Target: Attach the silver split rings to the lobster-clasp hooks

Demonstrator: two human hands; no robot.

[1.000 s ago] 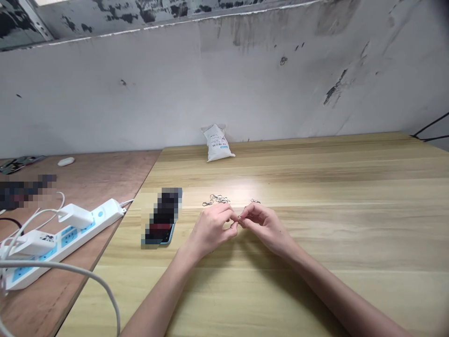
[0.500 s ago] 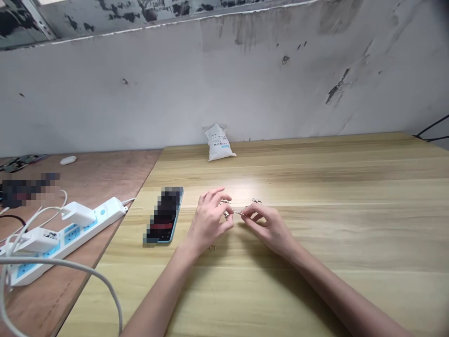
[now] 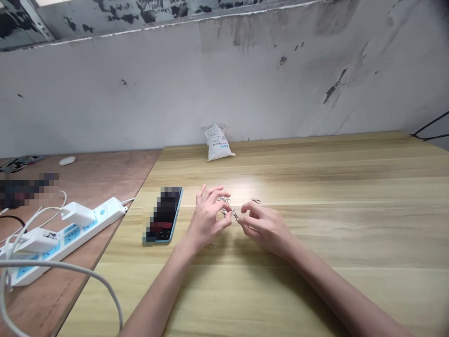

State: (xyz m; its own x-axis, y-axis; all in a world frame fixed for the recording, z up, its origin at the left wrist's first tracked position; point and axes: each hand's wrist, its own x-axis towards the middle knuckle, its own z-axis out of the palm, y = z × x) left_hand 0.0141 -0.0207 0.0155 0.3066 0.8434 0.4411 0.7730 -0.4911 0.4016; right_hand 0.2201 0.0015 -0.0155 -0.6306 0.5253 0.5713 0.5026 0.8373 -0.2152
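My left hand (image 3: pixel 210 217) pinches one end of a small silvery lobster clasp (image 3: pixel 235 216) between thumb and index finger, its other fingers raised. At the clasp's lower right end, the closed fingertips of my right hand (image 3: pixel 263 225) hold it. Several more metal clasps (image 3: pixel 223 200) lie behind and beneath my left fingers, partly hidden. Another lobster clasp (image 3: pixel 256 200) rests on the table just beyond my right hand. A small thin metal ring (image 3: pixel 211 246) lies near my left wrist, and part of a second ring (image 3: pixel 218 233) shows under the left hand.
Left of my hands lies a phone (image 3: pixel 164 215) with a blurred screen. Against the wall sits a white plastic packet (image 3: pixel 218 142) with a printed label. A power strip (image 3: pixel 112 210) with plugged chargers and white cables (image 3: pixel 105 280) occupies the brown surface at left.
The clasp between my hands has turned from nearly level to slanting downward. My right fingers have shifted and bent lower, and my left fingers have spread a little.
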